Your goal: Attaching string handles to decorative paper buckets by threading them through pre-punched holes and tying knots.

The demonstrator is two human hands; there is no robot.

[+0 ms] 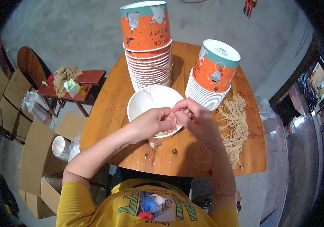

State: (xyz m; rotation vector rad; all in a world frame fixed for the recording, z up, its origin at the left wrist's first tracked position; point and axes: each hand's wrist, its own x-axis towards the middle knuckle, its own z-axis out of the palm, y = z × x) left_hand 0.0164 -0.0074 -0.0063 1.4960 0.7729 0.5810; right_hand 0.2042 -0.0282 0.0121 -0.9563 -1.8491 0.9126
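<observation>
A white paper bucket rests on the wooden table in front of me, its inside facing up. Over its near right rim my left hand and my right hand meet, with fingers and thumbs pinched together. Between them runs a thin tan cord, partly hidden by the fingers. Another strand of cord lies across the bucket's inside. A tall upside-down stack of orange paper buckets with white rims stands just behind, with tan cords hanging along its rims. The bucket's outside is mostly hidden.
Right of the bucket stands a shorter upside-down stack of orange buckets. A bundle of tan cords lies at the right of the table. Cardboard boxes and a red bench stand to the left.
</observation>
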